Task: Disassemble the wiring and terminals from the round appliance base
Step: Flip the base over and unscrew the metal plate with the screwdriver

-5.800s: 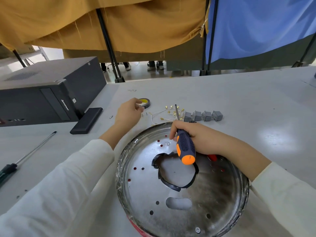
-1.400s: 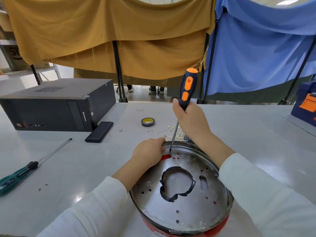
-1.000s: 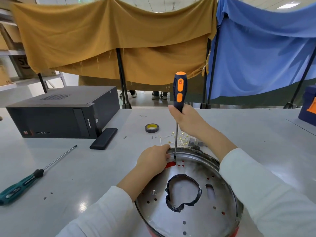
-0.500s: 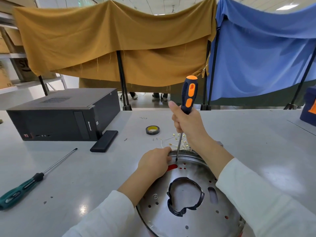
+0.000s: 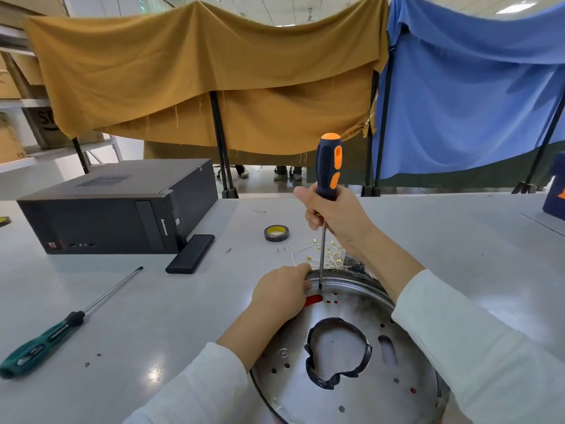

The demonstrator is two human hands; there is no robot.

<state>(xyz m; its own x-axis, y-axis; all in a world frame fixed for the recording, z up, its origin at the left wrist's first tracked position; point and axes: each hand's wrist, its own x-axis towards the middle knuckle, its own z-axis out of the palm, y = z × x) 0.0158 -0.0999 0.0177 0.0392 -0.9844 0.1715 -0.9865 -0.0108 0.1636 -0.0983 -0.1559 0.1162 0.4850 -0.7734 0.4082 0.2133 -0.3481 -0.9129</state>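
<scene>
Screwdriver [image 5: 327, 166] now upright, tip at base [image 5: 351, 301] rim | right hand [image 5: 333, 215] grips handle | left hand [image 5: 282, 290] fingers curled on rim | surface [image 5: 183, 316] open leftward

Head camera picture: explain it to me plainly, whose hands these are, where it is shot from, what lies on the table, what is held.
No machine here: a person wears a camera on the head, looking down at their own hands. The right hand grips an orange-and-black screwdriver upright, tip on the round metal appliance base. The left hand holds the base's far rim. On the grey table lie a green screwdriver, a tape roll, loose wires with brass terminals, and a black computer case.
</scene>
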